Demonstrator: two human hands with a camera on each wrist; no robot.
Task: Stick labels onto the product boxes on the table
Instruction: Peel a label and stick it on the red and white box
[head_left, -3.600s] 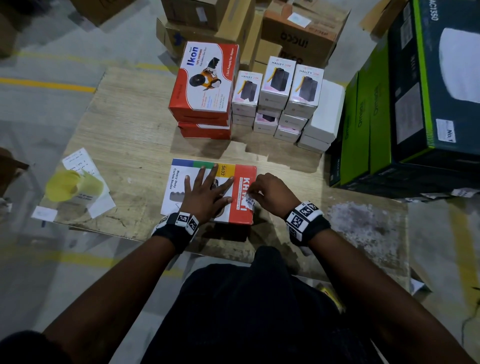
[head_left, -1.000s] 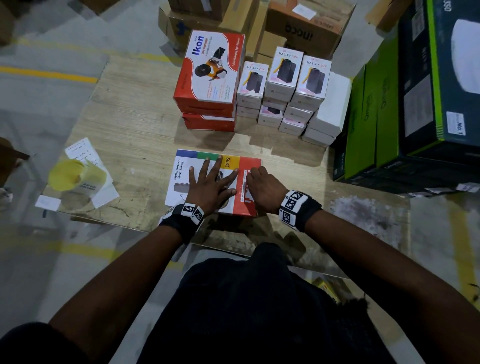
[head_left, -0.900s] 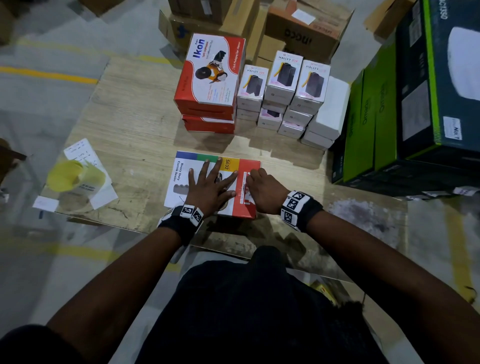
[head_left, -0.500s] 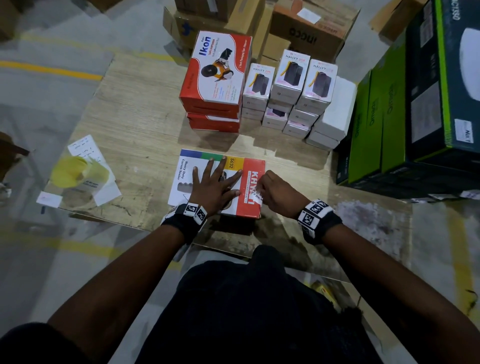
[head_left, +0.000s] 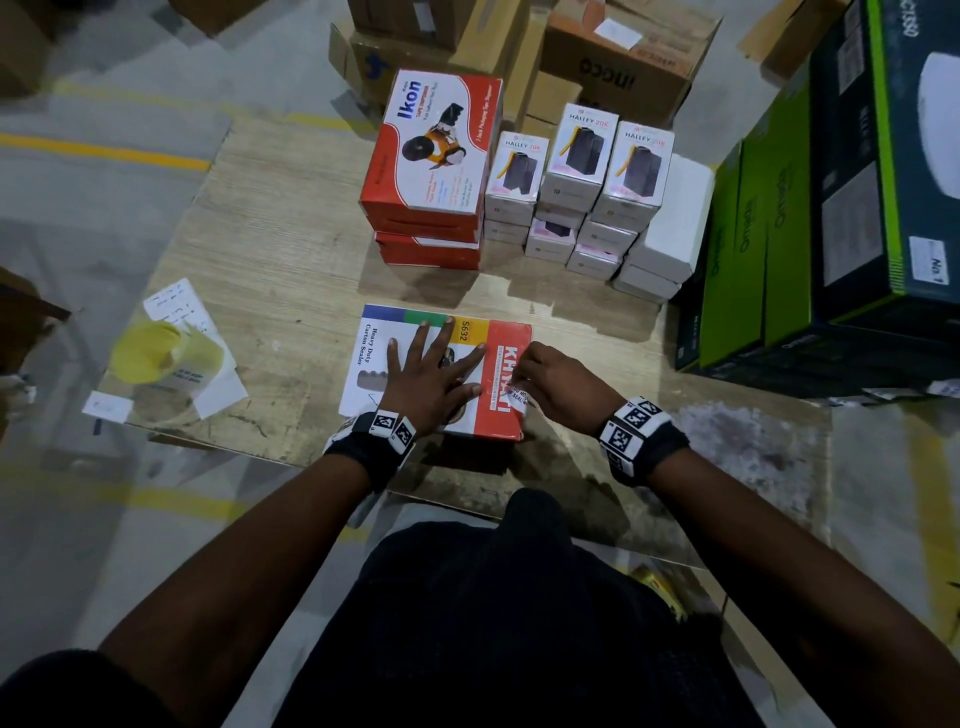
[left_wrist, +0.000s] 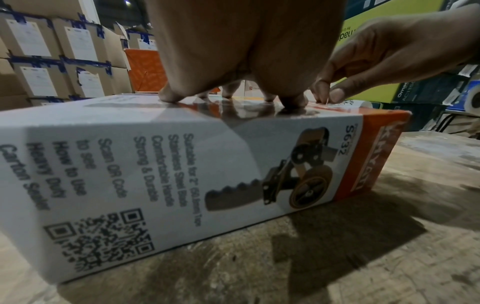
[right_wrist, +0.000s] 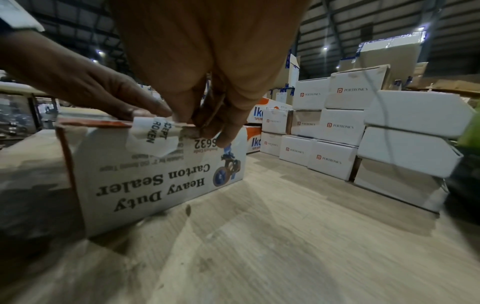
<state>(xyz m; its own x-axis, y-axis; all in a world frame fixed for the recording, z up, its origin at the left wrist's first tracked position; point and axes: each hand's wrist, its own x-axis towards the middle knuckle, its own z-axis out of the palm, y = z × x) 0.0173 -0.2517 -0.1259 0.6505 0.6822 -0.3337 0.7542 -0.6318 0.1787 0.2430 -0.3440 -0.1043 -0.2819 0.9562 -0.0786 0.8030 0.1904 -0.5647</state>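
Note:
A flat carton-sealer box (head_left: 371, 364) with a red band lies near the front edge of the wooden table (head_left: 291, 249). My left hand (head_left: 434, 374) rests flat on its top, fingers spread, seen from below in the left wrist view as fingertips (left_wrist: 293, 102) pressing on the lid. My right hand (head_left: 553, 384) is at the box's right edge with curled fingers. It pinches a small white printed label (head_left: 519, 401) that lies on the red band. In the right wrist view the label (right_wrist: 153, 135) bends over the top edge and down the side of the box (right_wrist: 155, 185).
Behind the box stand stacked red Ikon boxes (head_left: 431, 156) and several small white Halley boxes (head_left: 576, 171). Large green and black cartons (head_left: 779, 234) wall the right side. A yellow roll (head_left: 150, 353) sits on label sheets (head_left: 176, 312) at the left. Brown cartons (head_left: 623, 52) stand beyond the table.
My right hand has slid from pressing on the red band to the box's right edge, where it now pinches the label. The left hand stays flat on the box.

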